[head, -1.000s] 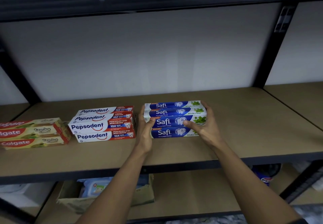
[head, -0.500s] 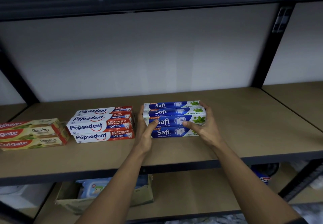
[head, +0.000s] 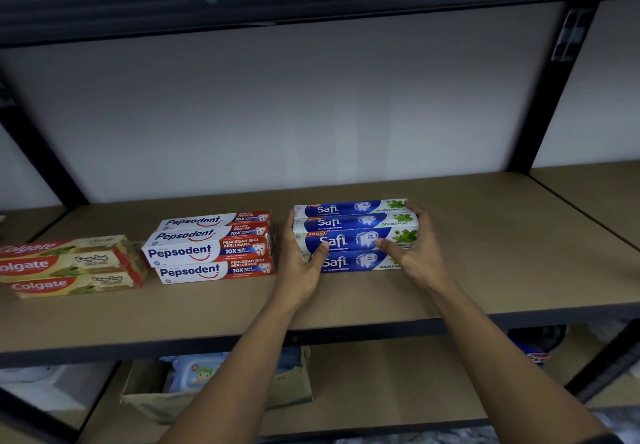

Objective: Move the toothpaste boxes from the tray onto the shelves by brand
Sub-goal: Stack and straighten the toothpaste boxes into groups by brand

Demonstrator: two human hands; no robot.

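Note:
A stack of blue Safi toothpaste boxes point(head: 349, 224) rests on the middle of the wooden shelf point(head: 485, 253). My left hand point(head: 299, 263) presses against the stack's left end, thumb on its front. My right hand point(head: 415, 246) cups the right end, thumb on the front of an upper box. A stack of red and white Pepsodent boxes point(head: 211, 248) lies just left of my left hand. Further left lie the Colgate boxes point(head: 65, 265), cut off by the frame edge. No tray is in view.
Black metal uprights point(head: 550, 97) frame the shelf bay, with another shelf board point(head: 602, 187) to the right. Below, a torn cardboard box point(head: 214, 391) holding a blue wipes pack sits on the lower shelf. A dark upper shelf hangs overhead.
My left thumb has slid further right across the front of the Safi stack. The stack and my right hand stay almost where they were.

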